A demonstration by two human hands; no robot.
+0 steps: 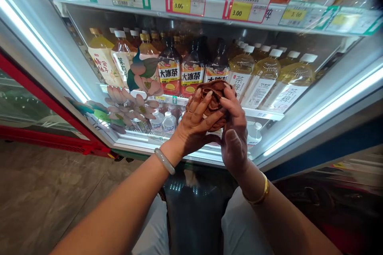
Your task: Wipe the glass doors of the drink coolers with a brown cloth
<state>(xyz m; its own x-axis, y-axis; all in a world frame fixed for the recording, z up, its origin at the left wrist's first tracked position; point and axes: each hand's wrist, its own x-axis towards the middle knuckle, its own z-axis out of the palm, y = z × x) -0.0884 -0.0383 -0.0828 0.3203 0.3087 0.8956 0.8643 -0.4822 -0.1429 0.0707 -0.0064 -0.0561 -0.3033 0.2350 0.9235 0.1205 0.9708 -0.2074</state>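
A bunched brown cloth (216,92) is between my two hands, in front of a drinks fridge. My left hand (196,121), with a pale bangle at the wrist, presses its fingers over the left side of the cloth. On the other side, my right hand (236,127), with a gold bangle, has its fingers curled round the cloth's edge. Flower decals (139,103) lie in front of the bottles, left of my hands. Behind the cloth stand dark iced-tea bottles (193,67) with orange and yellow labels. Part of the cloth is hidden by my fingers.
White-capped tea bottles (267,75) stand at the right of the middle shelf. Price tags (185,2) run along the upper shelf edge (155,2). Small water bottles (169,122) are below. A red-framed cabinet (54,139) is at left, above the brown floor (38,191).
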